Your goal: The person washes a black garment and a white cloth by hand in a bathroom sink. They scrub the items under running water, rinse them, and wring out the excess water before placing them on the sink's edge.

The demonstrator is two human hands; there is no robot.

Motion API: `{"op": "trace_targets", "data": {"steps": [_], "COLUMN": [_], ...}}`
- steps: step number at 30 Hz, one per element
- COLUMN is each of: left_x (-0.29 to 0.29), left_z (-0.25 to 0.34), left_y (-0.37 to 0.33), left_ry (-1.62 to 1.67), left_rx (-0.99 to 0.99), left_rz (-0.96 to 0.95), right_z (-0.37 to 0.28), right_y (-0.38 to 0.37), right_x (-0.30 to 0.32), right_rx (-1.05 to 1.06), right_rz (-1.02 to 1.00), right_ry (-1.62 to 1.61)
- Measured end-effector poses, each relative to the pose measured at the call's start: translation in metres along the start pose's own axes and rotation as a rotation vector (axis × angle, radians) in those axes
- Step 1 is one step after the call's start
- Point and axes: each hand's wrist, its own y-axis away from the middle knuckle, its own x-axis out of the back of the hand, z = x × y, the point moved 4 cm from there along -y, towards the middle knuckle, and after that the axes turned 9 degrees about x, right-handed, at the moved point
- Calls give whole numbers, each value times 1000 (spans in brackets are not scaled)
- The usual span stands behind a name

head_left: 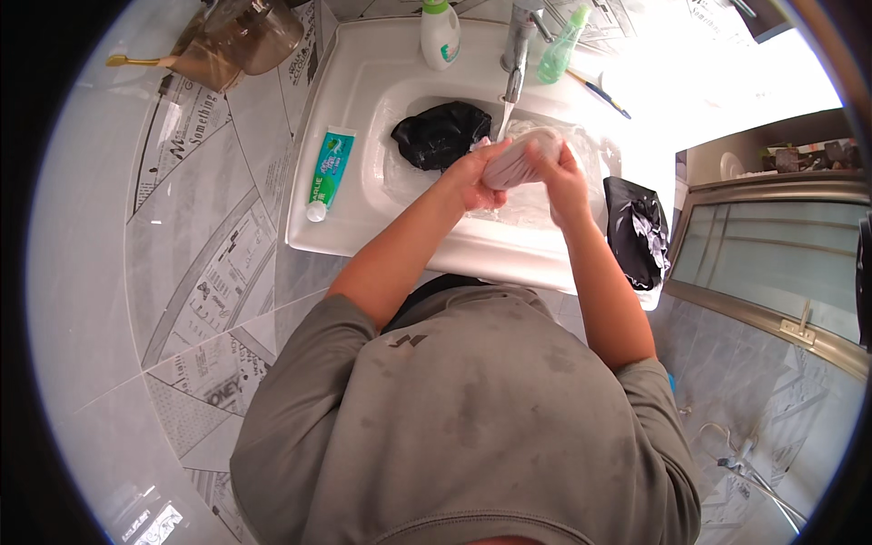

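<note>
Upper centre of frame: a pale pinkish-grey cloth (520, 165) is held over the basin beside the stream from the metal tap (517, 54), its left end gripped by the curled left hand (474, 178), its right end pinched by the right hand (561, 171), thumb on top, apparently to keep it within the water's reach. The fabric is bunched into a creased, rounded oblong; to its left, a glossy, crumpled black item (440, 136) is left in the smooth white basin (368, 204).
</note>
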Motion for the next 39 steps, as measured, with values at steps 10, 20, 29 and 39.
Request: {"op": "trace_targets", "data": {"steps": [10, 20, 29, 39], "left_x": [-24, -19, -16, -84], "left_z": [-21, -19, -22, -32], "left_y": [10, 19, 6, 66], "left_ry": [-197, -322, -868, 108], "left_rx": [38, 57, -587, 67], "left_rz": [-208, -303, 407, -1069], "right_z": [19, 14, 28, -10], "right_y": [-28, -39, -51, -40], "right_x": [-8, -38, -54, -74], "right_rx": [-259, -89, -99, -231], "right_rz": [-106, -455, -513, -549], "right_ry": [-50, 529, 1472, -845]}}
